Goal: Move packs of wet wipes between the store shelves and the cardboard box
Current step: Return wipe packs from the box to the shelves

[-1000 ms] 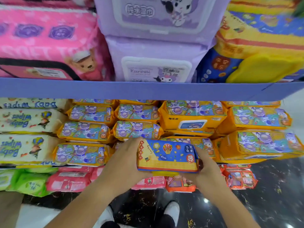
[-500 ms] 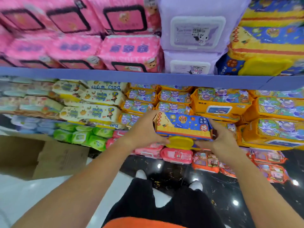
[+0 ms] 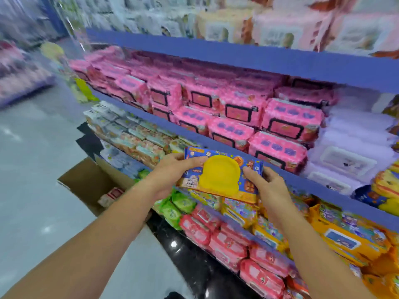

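I hold a blue wet wipes pack with a yellow lid (image 3: 220, 175) in front of the shelves, its lid facing me. My left hand (image 3: 172, 169) grips its left end and my right hand (image 3: 265, 182) grips its right end, thumbs on the front. An open cardboard box (image 3: 90, 182) stands on the floor to the lower left, against the shelf's base, with a pack or two showing inside. The blue shelves (image 3: 237, 55) run from upper left to lower right, stacked with wipes.
Pink packs (image 3: 287, 124) fill the middle shelf, lilac packs (image 3: 354, 152) sit to their right. Green (image 3: 179, 206), red (image 3: 226, 247) and orange packs (image 3: 349, 240) fill the lower rows. Pale floor (image 3: 38, 190) lies to the left, with another display (image 3: 19, 83) far left.
My view has swung left and the pack has tilted so its yellow lid faces me. Both hands keep their grip. The cardboard box has come further into view.
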